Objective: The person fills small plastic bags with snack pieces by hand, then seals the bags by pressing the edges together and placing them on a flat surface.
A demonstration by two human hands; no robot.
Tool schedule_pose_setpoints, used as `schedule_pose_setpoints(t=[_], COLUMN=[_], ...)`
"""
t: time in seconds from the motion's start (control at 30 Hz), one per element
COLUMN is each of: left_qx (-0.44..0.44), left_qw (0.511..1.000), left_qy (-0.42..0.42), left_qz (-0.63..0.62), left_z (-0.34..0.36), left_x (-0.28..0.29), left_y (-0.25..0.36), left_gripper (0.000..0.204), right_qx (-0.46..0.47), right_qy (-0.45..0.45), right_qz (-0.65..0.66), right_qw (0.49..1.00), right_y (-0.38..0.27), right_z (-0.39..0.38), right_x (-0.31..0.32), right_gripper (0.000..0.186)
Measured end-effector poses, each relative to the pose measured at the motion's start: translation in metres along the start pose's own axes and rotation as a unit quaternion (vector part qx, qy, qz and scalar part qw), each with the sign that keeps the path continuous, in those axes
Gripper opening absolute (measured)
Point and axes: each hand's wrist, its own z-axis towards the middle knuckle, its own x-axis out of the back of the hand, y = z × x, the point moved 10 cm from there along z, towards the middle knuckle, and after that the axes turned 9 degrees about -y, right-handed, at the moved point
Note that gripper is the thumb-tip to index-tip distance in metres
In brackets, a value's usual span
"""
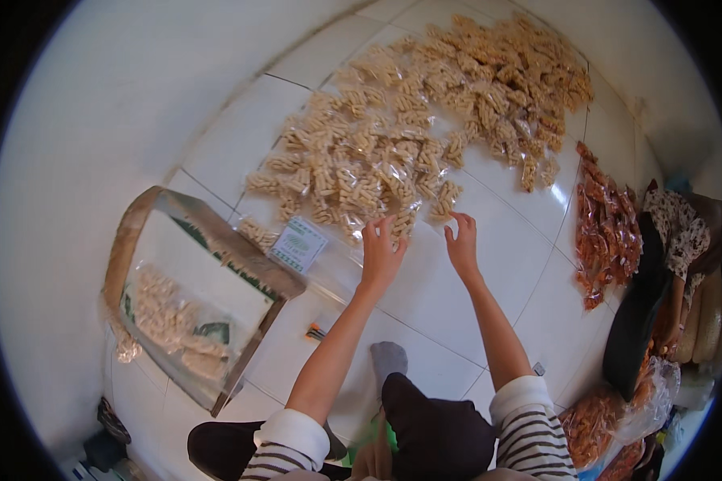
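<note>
Left hand (pixel 383 250): mine curled near clear plastic beige-stick packets (pixel 404 221), grip unclear
Right hand (pixel 462 247): open
Progress: many lay filled; remainder unclear

Tan packets (pixel 361 164), reddish packets (pixel 606 232) on white-tiled floor (pixel 433 301)

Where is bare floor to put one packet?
Bare tiles lie between the right hand and the reddish packets, and between right hand and left hand. It is crowded at upper middle, under the pale packets, and lower right, around the clear bag.
</note>
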Motion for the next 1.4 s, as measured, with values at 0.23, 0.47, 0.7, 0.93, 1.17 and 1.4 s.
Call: schedule_pose_setpoints(t=[0.23, 0.47, 0.7, 0.93, 1.17, 1.4], left_qx=[0.001, 0.068, 0.209, 0.131, -0.026, -0.135], left_qw=[0.995, 0.995, 0.805, 0.785, 0.804, 0.890], left_qy=[-0.003, -0.036, -0.050, -0.077, -0.092, -0.034], left_qz=[0.103, 0.064, -0.553, -0.600, -0.586, -0.434], left_z=[0.033, 0.028, -0.014, -0.027, -0.080, -0.179], left_x=[-0.059, -0.073, -0.081, 0.003, 0.151, 0.286], left_y=[-0.016, -0.036, -0.052, 0.038, 0.163, 0.215], left_gripper=[0.061, 0.064, 0.063, 0.065, 0.086, 0.083], right_qx=[-0.028, -0.099, -0.190, -0.003, 0.202, 0.268], right_qy=[0.078, 0.051, -0.043, -0.133, -0.197, -0.302], right_qz=[-0.066, 0.017, 0.561, 0.481, 0.361, 0.406], right_qw=[0.994, 0.994, 0.805, 0.867, 0.889, 0.820], right_y=[-0.003, 0.022, -0.017, -0.121, -0.303, -0.437], right_z=[0.023, 0.015, -0.040, -0.059, -0.102, -0.179], right_x=[-0.026, -0.034, -0.059, -0.017, 0.045, 0.055], right_gripper=[0.047, 0.035, 0.054, 0.062, 0.095, 0.085])
